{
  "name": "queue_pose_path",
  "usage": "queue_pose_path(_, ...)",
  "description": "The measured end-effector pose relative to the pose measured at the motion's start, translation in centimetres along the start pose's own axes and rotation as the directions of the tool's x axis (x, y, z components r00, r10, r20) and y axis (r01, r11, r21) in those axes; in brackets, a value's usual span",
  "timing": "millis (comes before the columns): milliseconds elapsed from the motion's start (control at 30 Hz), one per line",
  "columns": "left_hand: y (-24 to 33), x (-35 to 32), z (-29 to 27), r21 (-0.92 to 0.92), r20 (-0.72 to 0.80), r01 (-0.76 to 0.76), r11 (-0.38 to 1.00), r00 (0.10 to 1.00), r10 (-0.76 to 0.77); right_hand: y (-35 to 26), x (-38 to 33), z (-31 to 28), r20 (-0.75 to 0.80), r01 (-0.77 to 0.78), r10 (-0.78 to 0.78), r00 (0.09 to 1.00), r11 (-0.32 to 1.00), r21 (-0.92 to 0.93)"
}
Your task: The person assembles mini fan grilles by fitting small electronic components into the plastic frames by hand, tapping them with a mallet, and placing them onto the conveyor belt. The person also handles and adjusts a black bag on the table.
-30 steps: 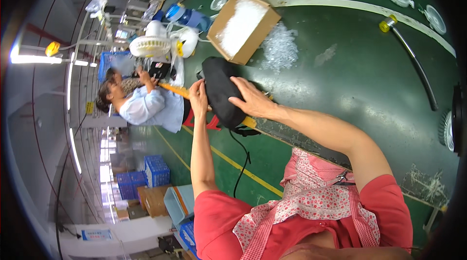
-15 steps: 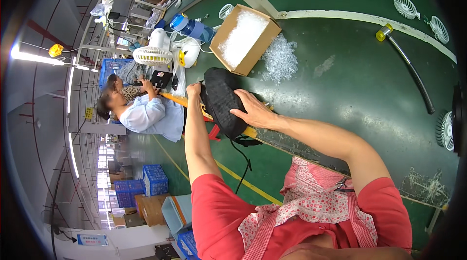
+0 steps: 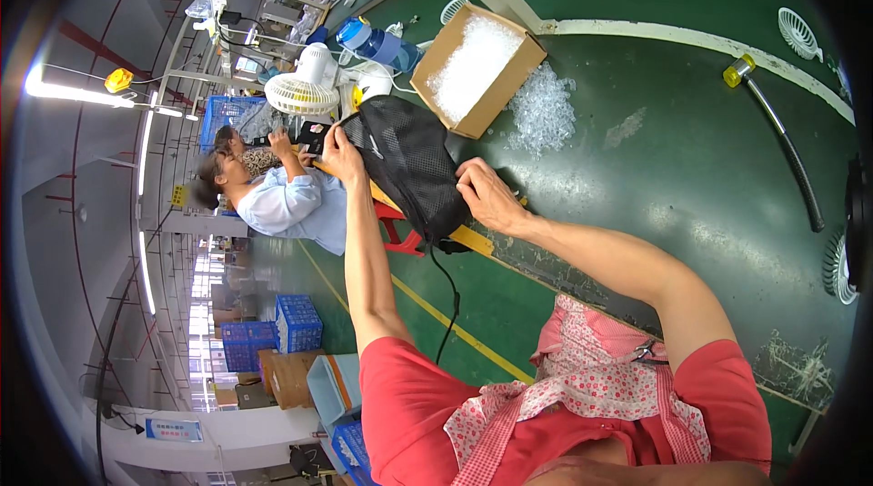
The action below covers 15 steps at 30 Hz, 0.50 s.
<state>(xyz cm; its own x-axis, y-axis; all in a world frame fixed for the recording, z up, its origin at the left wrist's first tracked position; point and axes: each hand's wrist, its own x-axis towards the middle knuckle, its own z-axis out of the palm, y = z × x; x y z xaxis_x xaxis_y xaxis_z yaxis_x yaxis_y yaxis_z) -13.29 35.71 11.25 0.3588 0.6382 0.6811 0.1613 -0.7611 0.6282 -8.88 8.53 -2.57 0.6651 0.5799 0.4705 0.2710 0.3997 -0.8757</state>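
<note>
A black mesh bag point(image 3: 405, 163) spans the space between my two hands over the near-left edge of the green workbench. My left hand point(image 3: 342, 159) is closed on its upper left rim. At the bag's right edge my right hand point(image 3: 491, 196) has its fingers curled in, gripping the black fabric. A thin black cord point(image 3: 453, 304) hangs below the bag toward the floor. Whatever the bag contains is hidden.
Beyond the bag stands a cardboard box point(image 3: 523, 54) of clear plastic pieces, with a loose pile point(image 3: 543, 109) beside it. A yellow-headed hammer point(image 3: 764, 109) and white fan grilles point(image 3: 798, 33) lie right. A white fan point(image 3: 305, 86) and a co-worker point(image 3: 286, 200) are left.
The bag is now stretched wider and flatter, its mesh face showing. My left hand has shifted left on its rim. My right hand's fingers, spread before, are now curled at its edge.
</note>
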Motion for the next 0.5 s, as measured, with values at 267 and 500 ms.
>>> queue_pose_path(267, -11.1, 3.2, -7.8, -0.18, 0.076, 0.616, 0.767, 0.786, -0.613, -5.2, 0.1, 2.7, 0.062, 0.01, -0.018, 0.998, 0.993, 0.12)
queue_pose_path(500, -9.8, -3.2, 0.5, 0.231, 0.107, 0.65, 0.724, 0.723, -0.683, -0.6, 0.1, -0.9, 0.096, -0.011, 0.026, 0.995, 0.989, -0.149)
